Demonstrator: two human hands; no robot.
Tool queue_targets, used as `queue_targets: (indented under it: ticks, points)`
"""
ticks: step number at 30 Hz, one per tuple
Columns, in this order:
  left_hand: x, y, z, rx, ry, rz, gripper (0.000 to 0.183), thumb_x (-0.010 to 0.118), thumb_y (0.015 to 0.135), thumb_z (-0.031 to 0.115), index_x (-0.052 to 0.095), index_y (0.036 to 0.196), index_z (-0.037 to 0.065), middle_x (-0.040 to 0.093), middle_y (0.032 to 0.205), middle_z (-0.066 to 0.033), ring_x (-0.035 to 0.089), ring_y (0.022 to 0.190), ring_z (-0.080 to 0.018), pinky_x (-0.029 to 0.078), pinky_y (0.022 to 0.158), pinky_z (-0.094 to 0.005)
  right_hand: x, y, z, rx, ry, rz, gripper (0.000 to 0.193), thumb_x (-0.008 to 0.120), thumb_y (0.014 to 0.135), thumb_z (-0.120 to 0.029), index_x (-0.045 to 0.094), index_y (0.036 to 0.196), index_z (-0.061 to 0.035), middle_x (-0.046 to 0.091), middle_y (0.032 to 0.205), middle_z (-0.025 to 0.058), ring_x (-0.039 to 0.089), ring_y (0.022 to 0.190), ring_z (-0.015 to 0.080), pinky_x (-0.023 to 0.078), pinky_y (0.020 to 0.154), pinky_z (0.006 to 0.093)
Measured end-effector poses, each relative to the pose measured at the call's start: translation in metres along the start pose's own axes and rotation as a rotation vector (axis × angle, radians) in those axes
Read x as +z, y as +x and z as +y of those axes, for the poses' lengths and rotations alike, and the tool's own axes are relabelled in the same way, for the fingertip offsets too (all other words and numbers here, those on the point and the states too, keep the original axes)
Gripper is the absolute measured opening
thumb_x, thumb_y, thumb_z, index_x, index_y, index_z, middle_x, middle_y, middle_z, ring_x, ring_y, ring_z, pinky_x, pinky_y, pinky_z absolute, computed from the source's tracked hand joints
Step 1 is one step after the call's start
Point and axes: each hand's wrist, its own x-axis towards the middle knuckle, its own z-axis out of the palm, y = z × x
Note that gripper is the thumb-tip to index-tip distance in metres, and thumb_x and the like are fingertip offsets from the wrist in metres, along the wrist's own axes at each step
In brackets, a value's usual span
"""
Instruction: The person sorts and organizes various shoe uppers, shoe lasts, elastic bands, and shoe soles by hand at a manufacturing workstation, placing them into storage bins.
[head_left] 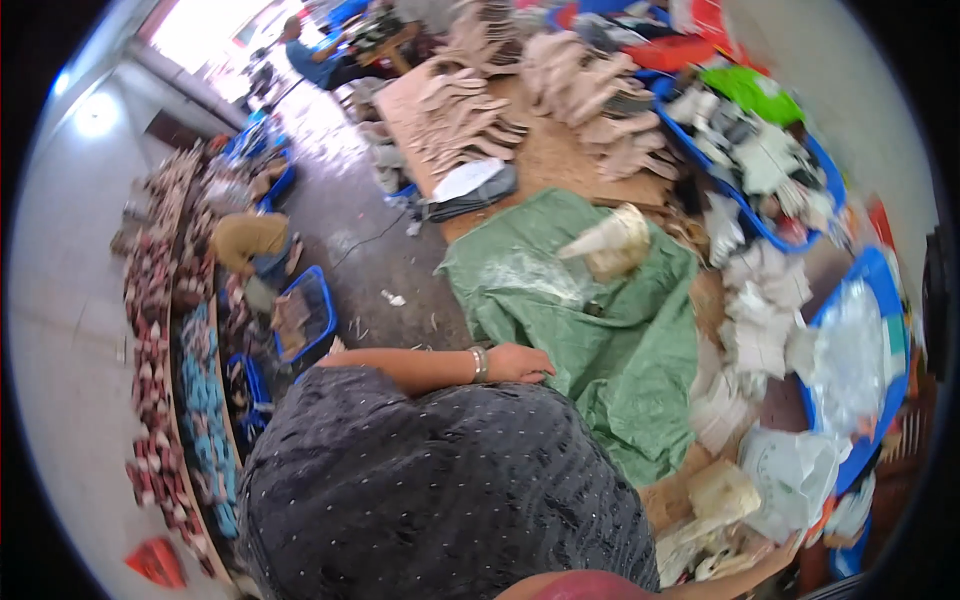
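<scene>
- Green sheet (pixel 640 375): one.
- White cone (pixel 598 238) on this sheet: one.
- Bright green bag (pixel 755 95): one.
- Blue tubs (pixel 328 302): at least five can be seen.
- Other people (pixel 250 238): two.
- Bracelet (pixel 481 364): one.
- Beige pieces (pixel 455 130): many, they overlap, so the exact number I cannot tell.

so up at 12 o'clock there's big stacks of beige sole-shaped pieces (pixel 465 125), then a blue basin (pixel 836 180) at 2, stuffed full, with a lime green bag (pixel 755 95) on top. someone in blue (pixel 315 65) sits at 11, another person in tan (pixel 248 238) bends over between 9 and 10, blue crate (pixel 327 300) nearby, and light blue pieces (pixel 203 400) lined up at 8
</scene>
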Motion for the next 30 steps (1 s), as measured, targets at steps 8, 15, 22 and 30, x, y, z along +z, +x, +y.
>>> queue_targets:
  ticks: [8,15,22,30]
  points:
    - [-0.010,0.025,0.005,-0.062,-0.075,0.035,0.022,0.058,0.087,0.011,0.061,0.108,0.007,0.061,0.107,-0.0134,0.060,0.097,-0.0305,0.048,0.083,-0.0323,-0.207,-0.083,0.100,1.002,-0.317,0.198,0.048,0.064,0.079,-0.035,0.062,0.114,-0.0026,0.063,0.091,0.0139,0.057,0.084,0.0166,0.045,0.076,0.0314]
    - [-0.003,0.054,-0.011,-0.028,-0.117,-0.058,0.024,0.060,0.085,0.006,0.060,0.109,0.004,0.061,0.101,-0.0124,0.061,0.088,-0.0247,0.047,0.078,-0.0286,-0.251,-0.016,0.043,0.151,-0.006,0.990,0.045,0.061,0.086,-0.026,0.055,0.123,-0.0013,0.064,0.108,0.0078,0.061,0.092,0.0157,0.047,0.081,0.0275]
    - [0.003,0.063,-0.052,-0.003,0.031,-0.196,0.026,0.059,0.085,0.008,0.059,0.111,0.006,0.060,0.098,-0.0123,0.061,0.089,-0.0254,0.046,0.079,-0.0288,-0.262,0.176,0.185,0.304,-0.070,1.054,0.088,0.075,0.066,-0.050,0.044,0.135,-0.0046,0.056,0.123,0.0222,0.057,0.110,0.0293,0.044,0.094,0.0370]
    - [0.040,0.062,-0.173,-0.204,0.023,-0.555,0.038,0.063,0.084,0.020,0.058,0.121,0.009,0.060,0.106,-0.0159,0.061,0.094,-0.0290,0.046,0.082,-0.0354,-0.211,0.282,0.225,0.527,-0.091,0.569,0.097,0.072,0.062,-0.062,0.041,0.138,-0.0094,0.040,0.137,0.0284,0.033,0.133,0.0338,0.033,0.106,0.0427]
